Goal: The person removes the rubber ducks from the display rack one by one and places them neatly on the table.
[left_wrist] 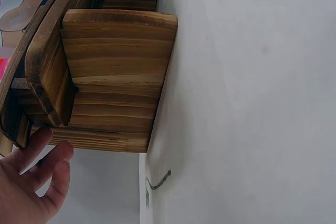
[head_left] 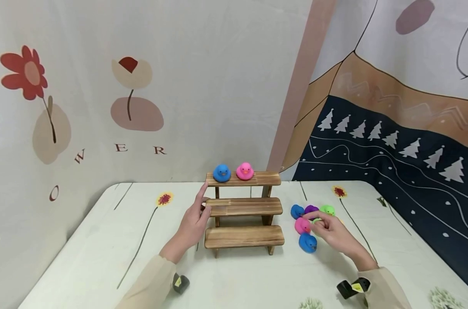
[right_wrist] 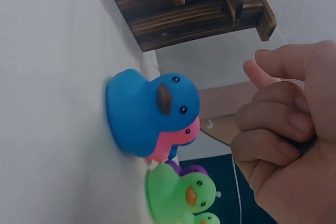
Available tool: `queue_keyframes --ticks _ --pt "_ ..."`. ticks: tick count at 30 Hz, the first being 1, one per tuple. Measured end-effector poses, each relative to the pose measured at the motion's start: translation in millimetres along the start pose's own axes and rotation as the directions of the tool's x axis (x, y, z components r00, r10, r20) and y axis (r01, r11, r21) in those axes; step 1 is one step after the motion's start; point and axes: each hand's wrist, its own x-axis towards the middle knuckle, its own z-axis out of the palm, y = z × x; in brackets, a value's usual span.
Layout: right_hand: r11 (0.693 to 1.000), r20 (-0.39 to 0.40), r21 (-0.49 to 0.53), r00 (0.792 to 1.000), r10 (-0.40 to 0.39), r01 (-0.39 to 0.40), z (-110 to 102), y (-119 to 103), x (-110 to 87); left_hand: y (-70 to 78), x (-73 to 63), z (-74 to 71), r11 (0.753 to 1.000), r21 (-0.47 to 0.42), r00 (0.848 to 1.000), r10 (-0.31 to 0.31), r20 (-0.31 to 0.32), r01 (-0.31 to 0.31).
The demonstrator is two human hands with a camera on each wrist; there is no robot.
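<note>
My left hand (head_left: 190, 224) is at the left side of a three-tier wooden stand (head_left: 244, 235), index finger stretched up toward the top step. In the left wrist view its fingertips (left_wrist: 42, 136) touch the stand's side edge. A blue duck (head_left: 221, 173) and a pink duck (head_left: 244, 171) sit on the top step. My right hand (head_left: 332, 230) hovers over a cluster of toy ducks, thumb and index extended, the other fingers bent and nothing held. Nearest it are a pink duck (head_left: 302, 225) and a blue duck (right_wrist: 149, 114). A green duck (right_wrist: 181, 192) stands beside them.
Farther back in the cluster are another blue duck (head_left: 297, 211), a purple duck (head_left: 310, 209) and a green duck (head_left: 328, 210); my right hand partly hides others. The flower-printed cloth (head_left: 114, 240) covers the table. Behind it hangs a printed curtain (head_left: 218, 86).
</note>
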Motion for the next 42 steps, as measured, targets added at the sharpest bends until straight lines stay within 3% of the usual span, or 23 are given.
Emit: queue_keyframes --ticks 11,22,30,42 --pt "0.993 -0.015 0.065 0.995 -0.098 0.099 8.2 -12.2 7.2 1.0 -0.7 -2.3 1.000 -0.004 1.000 -0.002 -0.003 0.002" --pt "0.993 -0.001 0.086 0.996 -0.084 0.084 16.2 -27.8 19.6 1.1 0.6 -0.9 1.000 -0.018 1.000 0.022 -0.002 -0.022" --pt "0.985 -0.017 0.089 0.989 -0.146 0.147 15.8 -36.9 29.0 0.6 1.2 -0.6 0.999 -0.016 0.999 0.043 0.003 -0.043" --pt "0.982 -0.064 0.090 0.985 -0.162 0.167 20.5 -51.1 38.5 -0.3 0.0 -0.4 0.999 0.007 0.999 0.043 -0.004 -0.043"
